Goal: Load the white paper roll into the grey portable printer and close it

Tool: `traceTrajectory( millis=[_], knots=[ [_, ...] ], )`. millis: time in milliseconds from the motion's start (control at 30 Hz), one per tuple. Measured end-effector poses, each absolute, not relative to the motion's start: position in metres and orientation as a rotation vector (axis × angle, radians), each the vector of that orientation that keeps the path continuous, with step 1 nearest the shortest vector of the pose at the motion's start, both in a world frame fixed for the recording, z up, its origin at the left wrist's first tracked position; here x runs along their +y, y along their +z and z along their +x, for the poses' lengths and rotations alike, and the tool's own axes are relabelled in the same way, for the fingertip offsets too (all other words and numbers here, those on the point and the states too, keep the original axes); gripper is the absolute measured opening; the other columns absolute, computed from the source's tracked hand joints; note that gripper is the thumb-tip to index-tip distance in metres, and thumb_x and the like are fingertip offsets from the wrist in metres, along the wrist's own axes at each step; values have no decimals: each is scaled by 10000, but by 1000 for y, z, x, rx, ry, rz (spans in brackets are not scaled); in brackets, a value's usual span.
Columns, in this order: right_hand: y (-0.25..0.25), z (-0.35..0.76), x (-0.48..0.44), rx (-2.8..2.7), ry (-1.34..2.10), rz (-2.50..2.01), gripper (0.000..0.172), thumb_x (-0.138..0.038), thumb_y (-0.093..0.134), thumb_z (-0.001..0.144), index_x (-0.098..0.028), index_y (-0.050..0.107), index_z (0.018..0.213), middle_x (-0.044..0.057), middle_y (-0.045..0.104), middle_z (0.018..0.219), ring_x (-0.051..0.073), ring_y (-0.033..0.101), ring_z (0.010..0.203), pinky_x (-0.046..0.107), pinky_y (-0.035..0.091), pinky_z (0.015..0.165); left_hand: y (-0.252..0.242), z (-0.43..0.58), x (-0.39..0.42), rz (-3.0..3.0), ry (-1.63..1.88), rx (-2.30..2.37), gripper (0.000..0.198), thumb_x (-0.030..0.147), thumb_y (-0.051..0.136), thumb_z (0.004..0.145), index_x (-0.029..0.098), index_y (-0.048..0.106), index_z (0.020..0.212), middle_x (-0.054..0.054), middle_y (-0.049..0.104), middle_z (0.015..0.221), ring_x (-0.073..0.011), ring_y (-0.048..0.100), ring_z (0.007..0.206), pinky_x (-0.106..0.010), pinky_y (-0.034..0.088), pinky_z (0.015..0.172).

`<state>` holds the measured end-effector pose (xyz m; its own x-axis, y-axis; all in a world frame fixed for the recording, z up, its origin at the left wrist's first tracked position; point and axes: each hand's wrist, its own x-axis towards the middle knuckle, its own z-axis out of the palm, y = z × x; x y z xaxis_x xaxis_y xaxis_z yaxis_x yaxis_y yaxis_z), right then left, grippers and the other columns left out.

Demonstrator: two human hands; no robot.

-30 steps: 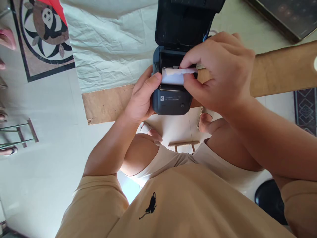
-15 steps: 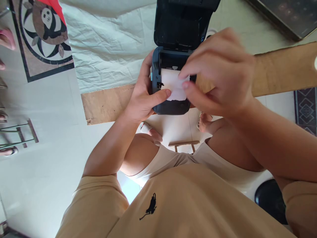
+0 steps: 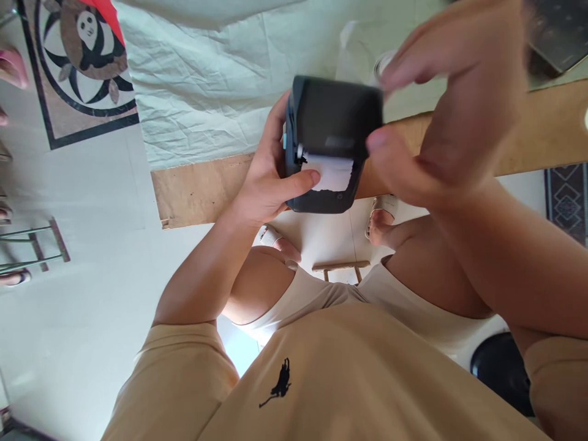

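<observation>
A small dark portable label printer (image 3: pixel 321 202) is held over the table's front edge, tilted toward me. My left hand (image 3: pixel 271 177) wraps around its left side, the thumb lying on the white paper (image 3: pixel 337 174) that comes out at the front. The printer's black lid (image 3: pixel 340 116) is swung down over most of the paper compartment, its lower edge resting near or just above the paper. At the lid's right edge is my right hand (image 3: pixel 459 104), blurred, with the thumb at the lower corner and the fingers at the upper one.
A pale green cloth (image 3: pixel 206 86) covers the wooden table (image 3: pixel 202 190). Behind the printer lie a clear plastic piece (image 3: pixel 353 49) and a white round object (image 3: pixel 383 61). A dark device (image 3: pixel 560 37) stands at upper right. A stool (image 3: pixel 37 248) and other people's feet show at left.
The lid has come down from standing open at the back to covering the compartment. My right hand has left the paper and moved up and right to the lid. My left hand still holds the printer.
</observation>
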<state>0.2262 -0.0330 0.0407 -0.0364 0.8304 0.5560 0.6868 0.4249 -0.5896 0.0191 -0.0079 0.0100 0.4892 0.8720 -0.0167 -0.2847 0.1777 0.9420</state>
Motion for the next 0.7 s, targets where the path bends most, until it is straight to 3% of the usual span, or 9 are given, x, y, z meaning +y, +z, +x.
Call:
traceTrajectory(
  millis=[100,200,300,533,700],
  knots=[
    [37,220,-34,-1957,39,-1127,177,-423,540,839,-307,620,946,28,672,1072,238,636,1007,484,493,966,13,19,-9,1087,897,679,572,249,851,671,365,637,1188,3,670,1037,-245,645,1200,-334,558,995],
    [35,218,-32,-1989,86,-1044,245,-394,517,869,-263,590,1062,96,656,1096,224,633,1049,423,538,915,17,21,-12,1076,893,641,580,255,854,681,369,626,1203,-3,668,1109,-248,646,1192,-338,558,974],
    [37,219,-31,-2002,156,-1039,327,-442,543,875,-247,561,1137,126,659,1143,237,634,1084,423,546,932,21,23,-15,1065,929,649,463,341,826,743,324,639,1166,-17,658,1189,-250,635,1193,-336,539,945],
    [40,219,-36,-2042,214,-1157,319,-451,529,907,-311,529,1194,99,638,1225,237,629,1119,416,543,914,29,26,-17,1021,875,760,312,355,760,809,275,644,1088,0,638,969,-176,637,896,-289,494,757],
    [41,219,-35,-2033,263,-1128,312,-409,569,906,-296,548,1195,108,636,1237,222,628,1132,393,547,923,28,26,-16,1031,896,777,330,345,759,797,307,648,1106,-8,659,1019,-219,644,976,-311,481,779]
  ],
)
